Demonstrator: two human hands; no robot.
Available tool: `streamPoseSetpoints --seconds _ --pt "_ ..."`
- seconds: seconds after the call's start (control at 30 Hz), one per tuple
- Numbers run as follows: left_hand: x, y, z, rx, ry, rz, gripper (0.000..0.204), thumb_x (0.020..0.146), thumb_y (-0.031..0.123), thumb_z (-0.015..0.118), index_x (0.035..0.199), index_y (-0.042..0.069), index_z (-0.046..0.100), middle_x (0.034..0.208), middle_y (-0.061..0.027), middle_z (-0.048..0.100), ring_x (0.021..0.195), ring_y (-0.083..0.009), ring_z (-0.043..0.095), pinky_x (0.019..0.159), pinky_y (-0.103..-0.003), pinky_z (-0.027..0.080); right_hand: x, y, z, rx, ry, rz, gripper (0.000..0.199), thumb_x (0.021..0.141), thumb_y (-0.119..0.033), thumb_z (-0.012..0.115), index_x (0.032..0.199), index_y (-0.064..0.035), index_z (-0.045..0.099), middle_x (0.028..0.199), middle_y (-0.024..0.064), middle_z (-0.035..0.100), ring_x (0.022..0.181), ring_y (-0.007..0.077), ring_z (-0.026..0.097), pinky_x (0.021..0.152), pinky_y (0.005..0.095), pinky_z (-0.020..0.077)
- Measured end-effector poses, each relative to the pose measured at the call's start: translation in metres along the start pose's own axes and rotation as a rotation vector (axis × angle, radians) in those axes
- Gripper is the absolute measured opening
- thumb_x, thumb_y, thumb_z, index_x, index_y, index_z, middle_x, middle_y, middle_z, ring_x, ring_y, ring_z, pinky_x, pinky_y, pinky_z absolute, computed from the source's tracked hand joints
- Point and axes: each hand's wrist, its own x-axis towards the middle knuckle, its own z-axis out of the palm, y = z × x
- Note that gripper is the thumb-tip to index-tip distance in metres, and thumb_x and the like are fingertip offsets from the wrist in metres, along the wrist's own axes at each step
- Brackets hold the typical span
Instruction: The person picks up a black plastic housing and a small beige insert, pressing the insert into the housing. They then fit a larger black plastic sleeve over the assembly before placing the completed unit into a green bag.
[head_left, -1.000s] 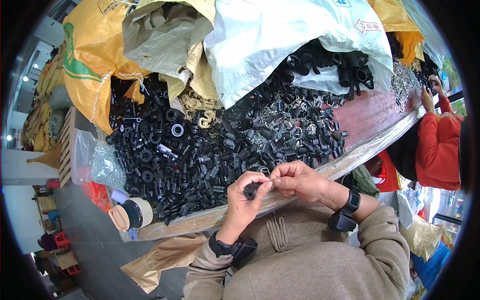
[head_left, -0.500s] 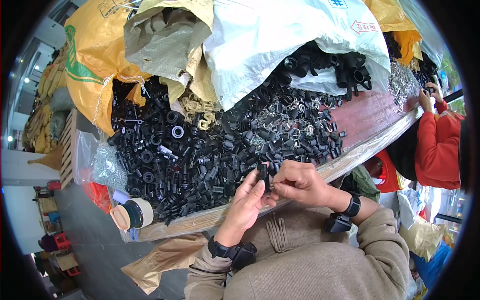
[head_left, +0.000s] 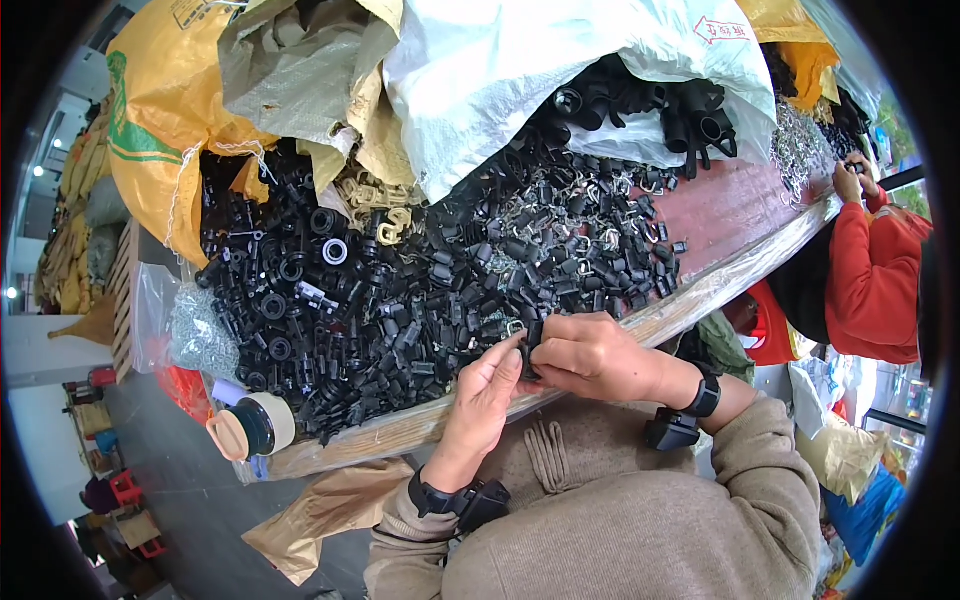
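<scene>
Close to the table's front edge, both hands meet on a small black plastic part (head_left: 533,346). My left hand (head_left: 482,397) pinches its lower end between thumb and fingers. From the other side, the curled fingers of my right hand (head_left: 597,357) close on it and hide part of it. A small pale metal loop (head_left: 514,327) shows beside the part; whether it is attached or lies behind cannot be made out. Behind the hands spreads a heap of small black plastic parts (head_left: 430,335), with bent metal hooks (head_left: 605,238) mixed in at its right.
A white woven sack (head_left: 480,90) spills black tubular pieces (head_left: 690,125) at the back. Yellow sack (head_left: 165,130) and lidded bottle (head_left: 262,428) stand left. Beige parts (head_left: 375,205) lie mid-heap. A wooden edge (head_left: 400,437) borders the table. A red-sleeved co-worker (head_left: 880,285) works far right.
My right hand has moved slightly left and now covers more of the black part. The whole view has shifted a little, so the table's contents sit further left.
</scene>
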Motion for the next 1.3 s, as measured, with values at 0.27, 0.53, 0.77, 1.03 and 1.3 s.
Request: streamPoseSetpoints --seconds 0.27,0.53,0.77,1.03,1.3 --pt "-0.009 0.001 0.008 0.02 -0.053 -0.021 0.037 0.088 0.02 0.043 0.118 -0.003 0.04 0.097 -0.0064 0.054 0.082 -0.011 0.054 0.073 -0.025 0.046 0.002 -0.013 -0.005 -0.101 -0.095 0.025 0.013 0.064 -0.011 0.06 0.062 -0.0053 0.048 0.062 0.0061 0.046 0.053 0.0239 0.052 0.044 0.034 0.0422" --pt "-0.004 0.004 0.001 -0.138 -0.134 -0.065 0.03 0.086 0.019 0.046 0.109 -0.001 0.047 0.096 -0.0089 0.056 0.083 -0.0139 0.055 0.073 -0.026 0.046 0.015 -0.01 -0.016 0.212 -0.117 0.121 0.01 0.065 -0.01 0.059 0.063 -0.0039 0.05 0.061 0.0086 0.047 0.055 0.026 0.053 0.048 0.0347 0.0424" --pt "0.0 0.006 -0.003 -0.236 -0.106 -0.064 0.03 0.085 0.019 0.049 0.107 -0.001 0.048 0.104 -0.0146 0.054 0.082 -0.016 0.056 0.072 -0.026 0.047 0.027 0.044 -0.042 -0.252 0.075 0.179 0.008 0.067 -0.006 0.059 0.071 -0.0033 0.052 0.067 0.0091 0.048 0.062 0.0286 0.051 0.053 0.0345 0.0406" --pt "0.001 0.006 -0.005 -0.283 -0.092 -0.044 0.028 0.084 0.018 0.049 0.106 0.0 0.049 0.106 -0.0149 0.053 0.084 -0.0167 0.056 0.074 -0.027 0.047 0.017 0.075 -0.048 -0.459 0.049 0.23 0.009 0.07 -0.01 0.058 0.074 -0.0049 0.052 0.069 0.0093 0.049 0.063 0.028 0.052 0.053 0.035 0.0408" --pt "-0.003 0.003 -0.004 -0.313 -0.09 0.007 0.028 0.085 0.016 0.049 0.108 0.0 0.048 0.105 -0.0129 0.054 0.084 -0.0159 0.056 0.074 -0.026 0.046 0.011 0.065 -0.048 0.177 0.265 0.548 0.011 0.073 -0.012 0.059 0.071 -0.0017 0.055 0.059 0.0083 0.05 0.049 0.0207 0.045 0.048 0.0289 0.0362"
